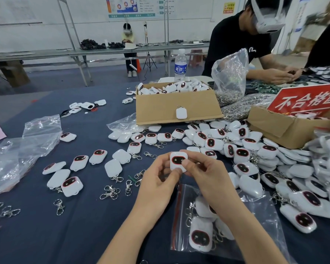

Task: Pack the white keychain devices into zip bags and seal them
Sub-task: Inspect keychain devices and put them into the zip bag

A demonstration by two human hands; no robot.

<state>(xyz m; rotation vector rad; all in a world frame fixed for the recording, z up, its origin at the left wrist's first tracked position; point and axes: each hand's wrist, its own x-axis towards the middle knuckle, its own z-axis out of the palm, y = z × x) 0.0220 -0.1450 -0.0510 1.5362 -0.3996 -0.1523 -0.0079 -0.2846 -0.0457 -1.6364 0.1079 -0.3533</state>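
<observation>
Nearest me, slightly right, the zip bag [259, 212] lies flat, a few devices [200, 237] already inside. Just beyond, my left hand [158, 180] and right hand [200, 172] both pinch one white keychain device [178, 161] above the table [84, 225], upright, dark window facing me, long axis near to far. It looks light, hard and slick, so I'd grip its side edges, not the glossy face.

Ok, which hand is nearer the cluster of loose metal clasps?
Left. The left hand sits just right of the loose clasps; the right hand lies further right, beyond it. Both pinch one white device.
</observation>
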